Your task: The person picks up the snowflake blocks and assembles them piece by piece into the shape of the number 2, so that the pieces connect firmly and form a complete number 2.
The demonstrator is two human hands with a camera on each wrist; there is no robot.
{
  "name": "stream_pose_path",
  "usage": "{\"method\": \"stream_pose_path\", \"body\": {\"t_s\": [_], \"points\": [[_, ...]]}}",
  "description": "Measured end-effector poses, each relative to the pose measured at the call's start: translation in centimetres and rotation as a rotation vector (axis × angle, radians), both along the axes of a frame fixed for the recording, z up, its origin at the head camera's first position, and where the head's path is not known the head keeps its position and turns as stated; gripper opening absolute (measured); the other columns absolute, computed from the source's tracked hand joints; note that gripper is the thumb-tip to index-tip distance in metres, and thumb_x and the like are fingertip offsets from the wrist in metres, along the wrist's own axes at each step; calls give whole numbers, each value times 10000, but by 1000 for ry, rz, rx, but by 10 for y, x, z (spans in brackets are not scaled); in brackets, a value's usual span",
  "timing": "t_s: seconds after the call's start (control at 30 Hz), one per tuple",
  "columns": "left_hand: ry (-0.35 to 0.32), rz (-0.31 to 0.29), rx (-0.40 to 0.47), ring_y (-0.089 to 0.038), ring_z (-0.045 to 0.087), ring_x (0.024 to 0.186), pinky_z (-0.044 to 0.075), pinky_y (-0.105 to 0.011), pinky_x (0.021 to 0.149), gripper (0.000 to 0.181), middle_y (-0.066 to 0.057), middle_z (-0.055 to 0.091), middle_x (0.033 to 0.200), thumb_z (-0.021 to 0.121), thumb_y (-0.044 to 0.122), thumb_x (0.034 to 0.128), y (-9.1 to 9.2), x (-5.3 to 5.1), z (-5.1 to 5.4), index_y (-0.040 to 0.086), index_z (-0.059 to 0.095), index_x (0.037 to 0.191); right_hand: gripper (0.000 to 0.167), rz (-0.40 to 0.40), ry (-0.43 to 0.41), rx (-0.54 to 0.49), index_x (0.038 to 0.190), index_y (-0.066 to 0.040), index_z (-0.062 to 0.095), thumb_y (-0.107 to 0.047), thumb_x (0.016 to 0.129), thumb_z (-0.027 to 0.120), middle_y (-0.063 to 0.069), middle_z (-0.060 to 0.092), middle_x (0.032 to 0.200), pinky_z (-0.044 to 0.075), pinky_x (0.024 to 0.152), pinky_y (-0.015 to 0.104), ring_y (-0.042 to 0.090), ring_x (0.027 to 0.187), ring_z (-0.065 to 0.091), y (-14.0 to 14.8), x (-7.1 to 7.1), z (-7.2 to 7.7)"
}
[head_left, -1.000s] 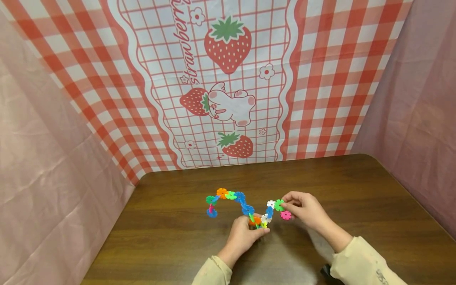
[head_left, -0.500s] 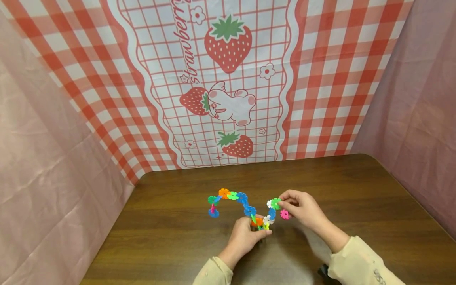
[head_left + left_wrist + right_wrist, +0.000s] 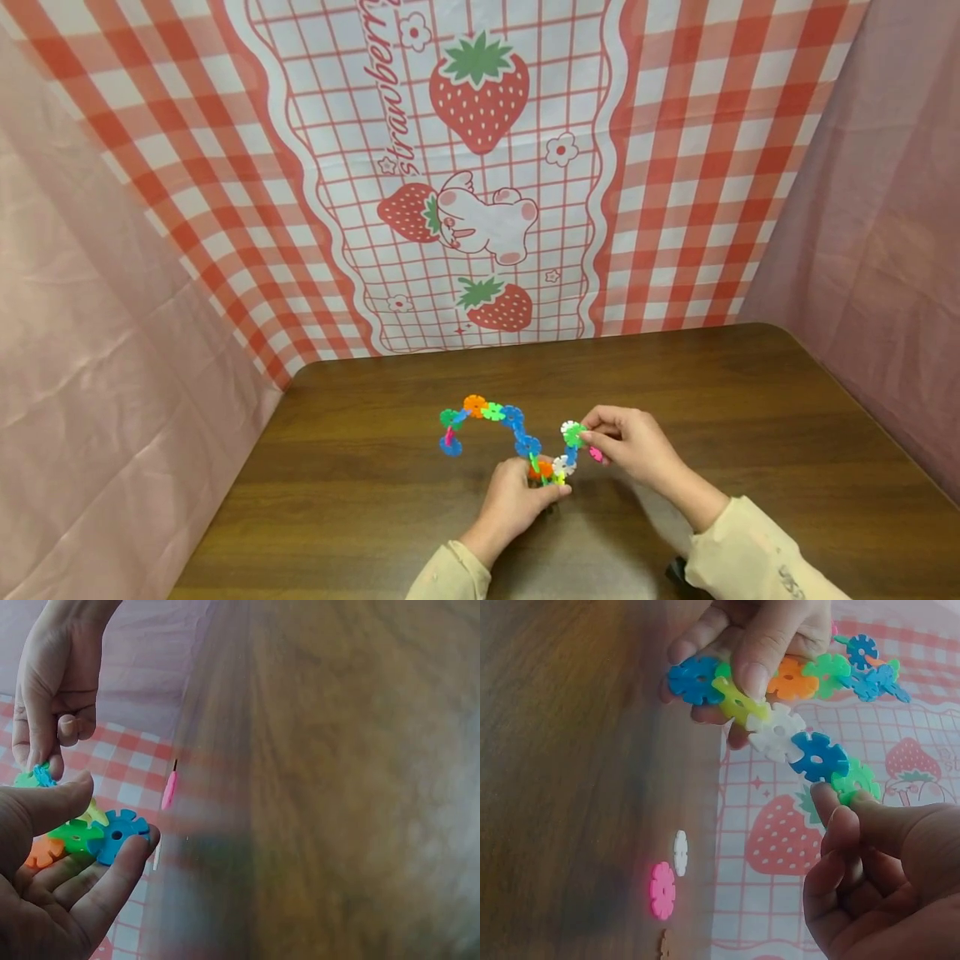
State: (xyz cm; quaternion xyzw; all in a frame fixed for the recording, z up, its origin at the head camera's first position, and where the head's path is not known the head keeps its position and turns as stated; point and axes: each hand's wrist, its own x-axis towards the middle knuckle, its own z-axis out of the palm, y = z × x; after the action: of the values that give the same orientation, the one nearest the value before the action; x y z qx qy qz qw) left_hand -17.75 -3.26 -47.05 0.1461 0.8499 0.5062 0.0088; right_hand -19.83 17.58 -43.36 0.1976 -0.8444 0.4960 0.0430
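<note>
My left hand (image 3: 515, 497) grips the middle of a winding chain of notched plastic snowflake discs (image 3: 528, 446), thumb over a yellow disc (image 3: 741, 705). The chain's longer arm curves off to the left, ending in a blue disc (image 3: 450, 447). Its shorter arm runs through a white disc (image 3: 778, 733) and a blue disc (image 3: 819, 756) to a green disc (image 3: 855, 780). Between thumb and index finger, my right hand (image 3: 633, 446) pinches that green disc, which meets the blue one's edge. Whether their notches are locked is unclear.
Loose on the wooden table (image 3: 360, 500) beyond the right hand lie a pink disc (image 3: 662, 890), a white disc (image 3: 680, 853) and a brown disc (image 3: 664, 946). A strawberry-print checked cloth (image 3: 480, 208) hangs behind the table. Something black (image 3: 678, 573) shows beside the right sleeve.
The right hand has shifted slightly left with the green disc, so the disc now overlaps the loose white one in the head view. The left hand and chain have moved slightly right.
</note>
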Motion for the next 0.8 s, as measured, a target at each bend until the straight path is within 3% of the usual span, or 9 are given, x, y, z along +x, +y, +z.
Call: {"method": "stream_pose_path", "body": {"t_s": [0.23,0.47,0.57,0.67,0.8], "points": [[-62,-21,29,-21,562,499,481,-207,506,211,83,636,650,842,182,760,1,2,-1,55,734,889,76,-10,2,30,848,-100,650,-77,916,671,49,642,650,450,459,249,144,506,556,-2,1,-3],[-106,-17,30,-56,573,494,490,-230,485,223,75,625,670,844,204,764,-3,0,-2,70,702,870,35,15,-37,29,914,-60,669,-95,918,671,91,668,719,501,511,264,157,561,597,-2,-2,-8],[-117,-5,41,-66,581,498,494,-236,486,226,68,635,684,841,198,768,-4,-1,-1,65,704,888,107,18,-60,33,986,-25,688,-102,911,681,108,697,814,533,543,281,182,619,626,3,-4,-11],[-119,18,45,-77,596,501,498,-237,493,237,60,647,700,841,192,768,-6,-2,-2,60,709,913,157,-2,-64,83,1033,-9,691,-102,907,688,83,708,874,531,543,276,199,651,632,9,-7,-13],[-126,45,35,-96,613,501,495,-232,506,267,54,650,707,843,201,766,-9,-3,-2,57,709,947,125,-61,-20,229,1002,-40,711,-86,886,705,-9,678,835,502,576,276,134,675,602,17,-11,-15]]}}
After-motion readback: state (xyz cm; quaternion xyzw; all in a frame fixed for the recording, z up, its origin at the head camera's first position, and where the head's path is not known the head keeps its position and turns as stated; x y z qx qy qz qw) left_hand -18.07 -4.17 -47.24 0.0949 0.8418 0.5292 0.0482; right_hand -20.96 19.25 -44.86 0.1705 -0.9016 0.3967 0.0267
